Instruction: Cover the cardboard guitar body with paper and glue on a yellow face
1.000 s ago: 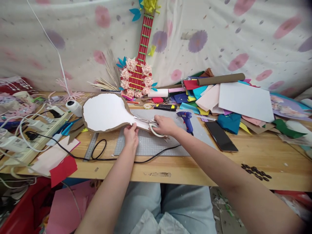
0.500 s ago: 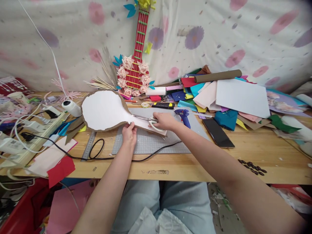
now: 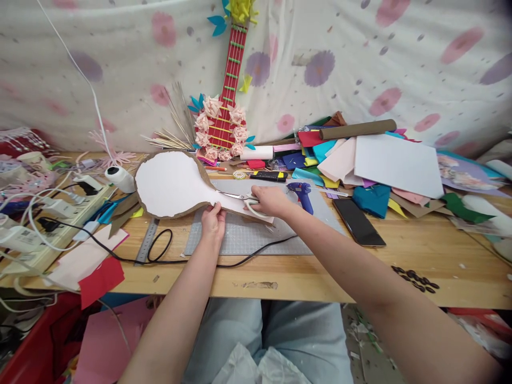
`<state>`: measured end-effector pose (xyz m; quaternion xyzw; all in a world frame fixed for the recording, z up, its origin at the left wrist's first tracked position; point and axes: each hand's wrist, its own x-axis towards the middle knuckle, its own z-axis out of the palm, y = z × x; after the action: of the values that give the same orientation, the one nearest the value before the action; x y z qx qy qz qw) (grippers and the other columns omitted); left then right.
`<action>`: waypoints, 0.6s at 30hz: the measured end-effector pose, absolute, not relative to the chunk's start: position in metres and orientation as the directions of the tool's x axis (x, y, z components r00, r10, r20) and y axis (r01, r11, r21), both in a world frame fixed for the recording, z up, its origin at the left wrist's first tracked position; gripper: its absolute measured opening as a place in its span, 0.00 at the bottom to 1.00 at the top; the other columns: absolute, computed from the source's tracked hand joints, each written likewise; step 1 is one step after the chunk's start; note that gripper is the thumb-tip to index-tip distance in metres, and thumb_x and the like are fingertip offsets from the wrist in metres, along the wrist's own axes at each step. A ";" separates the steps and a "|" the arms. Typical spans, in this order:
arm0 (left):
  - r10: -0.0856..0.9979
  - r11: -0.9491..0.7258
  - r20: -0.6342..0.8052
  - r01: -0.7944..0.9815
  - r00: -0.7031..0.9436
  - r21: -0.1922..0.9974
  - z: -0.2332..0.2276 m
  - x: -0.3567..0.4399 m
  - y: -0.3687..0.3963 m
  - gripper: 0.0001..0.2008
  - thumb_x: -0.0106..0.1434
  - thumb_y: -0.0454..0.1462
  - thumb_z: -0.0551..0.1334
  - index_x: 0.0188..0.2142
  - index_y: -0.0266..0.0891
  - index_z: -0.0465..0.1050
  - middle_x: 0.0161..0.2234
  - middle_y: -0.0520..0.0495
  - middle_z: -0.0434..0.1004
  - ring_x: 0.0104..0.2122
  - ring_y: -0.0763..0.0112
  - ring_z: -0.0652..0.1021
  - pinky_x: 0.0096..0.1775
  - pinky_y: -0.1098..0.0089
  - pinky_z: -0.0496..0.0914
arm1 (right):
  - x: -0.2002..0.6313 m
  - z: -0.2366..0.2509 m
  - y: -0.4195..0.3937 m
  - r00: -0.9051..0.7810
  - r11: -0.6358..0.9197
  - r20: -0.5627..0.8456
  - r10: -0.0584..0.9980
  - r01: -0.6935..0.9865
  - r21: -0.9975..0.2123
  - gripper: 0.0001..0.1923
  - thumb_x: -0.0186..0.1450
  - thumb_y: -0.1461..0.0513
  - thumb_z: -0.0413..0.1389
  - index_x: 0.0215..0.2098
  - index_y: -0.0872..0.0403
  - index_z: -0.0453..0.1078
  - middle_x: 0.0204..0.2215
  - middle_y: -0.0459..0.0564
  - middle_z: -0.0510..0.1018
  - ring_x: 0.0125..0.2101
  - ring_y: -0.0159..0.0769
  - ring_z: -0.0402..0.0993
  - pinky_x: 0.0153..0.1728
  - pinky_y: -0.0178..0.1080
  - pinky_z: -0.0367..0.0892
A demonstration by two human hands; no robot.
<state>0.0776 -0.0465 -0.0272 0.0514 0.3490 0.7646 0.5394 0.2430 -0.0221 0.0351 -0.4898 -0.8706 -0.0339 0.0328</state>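
My left hand (image 3: 213, 223) pinches the lower edge of a guitar-shaped cardboard cutout (image 3: 172, 184) faced with white paper, at the point where the round body narrows into the neck. My right hand (image 3: 270, 200) grips white-handled scissors (image 3: 240, 197), their blades lying along the upper edge of the neck and pointing left. The cutout rests partly on a grey cutting mat (image 3: 248, 234) on the wooden table (image 3: 400, 256).
A blue glue gun (image 3: 302, 192) with a black cord (image 3: 160, 250) lies right of my hand, beside a black phone (image 3: 358, 221). Coloured paper (image 3: 396, 162) is piled back right. A red paper guitar (image 3: 226, 106) leans on the backdrop. A power strip (image 3: 60, 213) and ruler (image 3: 147, 240) sit left.
Both hands keep their grip and place on the cutout and scissors. Only the view has shifted slightly.
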 end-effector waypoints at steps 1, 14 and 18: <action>0.861 -0.177 -0.300 -0.795 -0.411 0.580 -0.027 0.078 -0.047 0.11 0.52 0.20 0.59 0.26 0.36 0.66 0.24 0.55 0.72 0.27 0.82 0.75 0.38 0.77 0.69 | 0.243 0.036 -0.023 -0.517 0.516 0.091 0.851 0.856 0.036 0.27 0.61 0.42 0.46 0.41 0.56 0.65 0.35 0.57 0.77 0.35 0.43 0.73 0.28 0.36 0.55; 0.854 -0.188 -0.325 -0.823 -0.406 0.536 -0.025 0.077 -0.046 0.13 0.55 0.19 0.56 0.24 0.35 0.67 0.22 0.55 0.71 0.26 0.82 0.74 0.35 0.77 0.69 | 0.240 0.038 -0.023 -0.511 0.506 0.104 0.853 0.860 0.066 0.25 0.62 0.44 0.47 0.42 0.56 0.65 0.36 0.57 0.77 0.37 0.43 0.73 0.29 0.36 0.57; 0.860 -0.190 -0.309 -0.818 -0.405 0.543 -0.025 0.076 -0.045 0.12 0.54 0.19 0.57 0.25 0.36 0.67 0.23 0.55 0.72 0.27 0.81 0.75 0.36 0.77 0.69 | 0.237 0.040 -0.022 -0.519 0.515 0.102 0.849 0.855 0.062 0.24 0.61 0.46 0.49 0.42 0.57 0.65 0.37 0.57 0.77 0.37 0.43 0.73 0.29 0.36 0.57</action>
<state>0.0764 -0.0451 -0.0249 0.0321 0.3293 0.7707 0.5445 0.2372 -0.0219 0.0398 -0.4897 -0.8698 -0.0520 0.0292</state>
